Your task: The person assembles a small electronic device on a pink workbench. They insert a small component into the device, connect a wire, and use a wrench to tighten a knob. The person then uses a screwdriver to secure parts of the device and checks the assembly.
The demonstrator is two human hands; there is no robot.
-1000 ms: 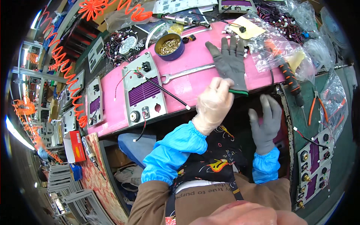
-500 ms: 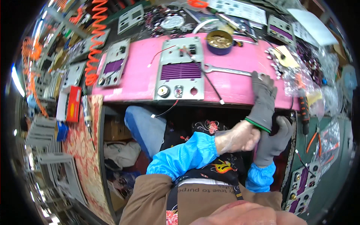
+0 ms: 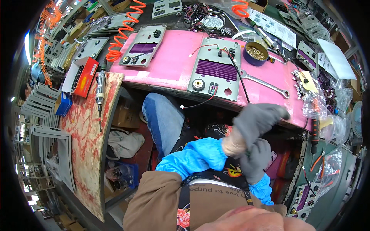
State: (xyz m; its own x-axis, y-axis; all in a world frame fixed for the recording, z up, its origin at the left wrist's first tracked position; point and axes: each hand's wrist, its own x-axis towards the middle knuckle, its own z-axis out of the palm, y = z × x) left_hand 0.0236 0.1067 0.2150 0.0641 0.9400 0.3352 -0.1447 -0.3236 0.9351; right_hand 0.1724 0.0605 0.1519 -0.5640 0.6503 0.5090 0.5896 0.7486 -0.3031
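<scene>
My left hand [image 3: 260, 118] is inside a grey glove [image 3: 249, 127], above the front edge of the pink mat [image 3: 173, 54], with the fingers directed to the right. It is blurred, so I cannot tell how far it is open; I see nothing held in it. My right hand [image 3: 257, 161], also in grey, is just below, its fingers bent closed on the cuff of this glove near my left wrist. Beyond the hands, a grey panel [image 3: 217, 70] with purple grille lies on the mat, and its black cable [image 3: 239, 77] extends toward my left hand. A spanner [image 3: 266, 84] lies just beside the panel, near a dark blue bowl [image 3: 252, 59] of small rings.
</scene>
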